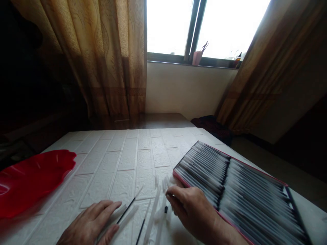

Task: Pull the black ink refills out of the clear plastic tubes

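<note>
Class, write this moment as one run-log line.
left hand: open, by black stick | right hand: grip unclear, near clear tubes | tray: right | red bowl: left

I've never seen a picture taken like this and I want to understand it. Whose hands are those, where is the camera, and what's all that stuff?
There's no robot here. A person wears a camera on their head, and this one picture looks forward and down at their bare hands.

The left hand rests on a white brick-patterned table cover, beside thin black sticks with pale tips and long, see-through tubes. The right hand has its fingertips close together; blur hides whether they hold anything. A small black piece lies near them.

On the right is a flat, red-edged case with two rows of slim grey-and-black sticks. On the left is a shiny red wavy-rimmed dish.
</note>
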### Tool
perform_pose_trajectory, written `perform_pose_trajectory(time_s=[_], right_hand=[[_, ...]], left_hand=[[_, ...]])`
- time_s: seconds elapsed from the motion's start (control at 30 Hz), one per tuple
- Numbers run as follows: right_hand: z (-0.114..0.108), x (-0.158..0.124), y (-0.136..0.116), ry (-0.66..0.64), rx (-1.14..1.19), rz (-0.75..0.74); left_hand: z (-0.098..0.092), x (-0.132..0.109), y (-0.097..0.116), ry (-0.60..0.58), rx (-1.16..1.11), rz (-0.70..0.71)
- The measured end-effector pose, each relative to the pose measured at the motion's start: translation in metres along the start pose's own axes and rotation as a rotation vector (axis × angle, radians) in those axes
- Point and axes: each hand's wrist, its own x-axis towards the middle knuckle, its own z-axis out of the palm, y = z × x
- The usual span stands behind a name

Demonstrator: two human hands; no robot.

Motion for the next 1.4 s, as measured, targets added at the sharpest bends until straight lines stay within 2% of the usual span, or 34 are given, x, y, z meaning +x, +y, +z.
perform_pose_trajectory(time_s=[0.13,0.23,0.3,0.37,0.5,0.63,0.73,0.83,0.93,1.1,1.4], right_hand=[[-0.003,0.000,-0.011,-0.192,-0.074,-0.031],[-0.001,0.000,-0.017,-0.234,-0.005,-0.112],[0.000,0.000,-0.016,-0.145,0.106,-0.156],[0.001,0.001,-0.011,0.006,0.196,-0.180],[-0.001,0.005,0.005,0.258,0.225,-0.210],[-0.006,0.011,0.015,0.332,0.194,-0.216],[-0.006,0.014,0.019,0.365,0.187,-0.202],[-0.001,0.015,0.018,0.353,0.174,-0.196],[0.006,0.013,0.013,0.293,0.147,-0.214],[0.009,0.008,0.000,0.189,0.093,-0.234],[0.011,0.006,-0.004,0.114,-0.051,-0.158]], left_hand=[[-0.006,0.011,0.013,0.031,-0.065,0.001],[-0.016,0.022,0.025,0.048,-0.171,-0.050],[-0.019,0.028,0.031,0.042,-0.272,-0.128],[-0.017,0.032,0.033,0.010,-0.392,-0.228],[-0.009,0.032,0.026,-0.085,-0.490,-0.351],[-0.023,0.023,0.015,-0.180,-0.446,-0.318],[-0.039,0.013,0.017,-0.214,-0.377,-0.300],[-0.042,0.006,0.027,-0.176,-0.323,-0.323],[-0.033,0.003,0.034,-0.095,-0.287,-0.371],[-0.022,-0.002,0.035,0.006,-0.262,-0.434],[-0.032,0.001,0.051,-0.053,-0.270,-0.387]])
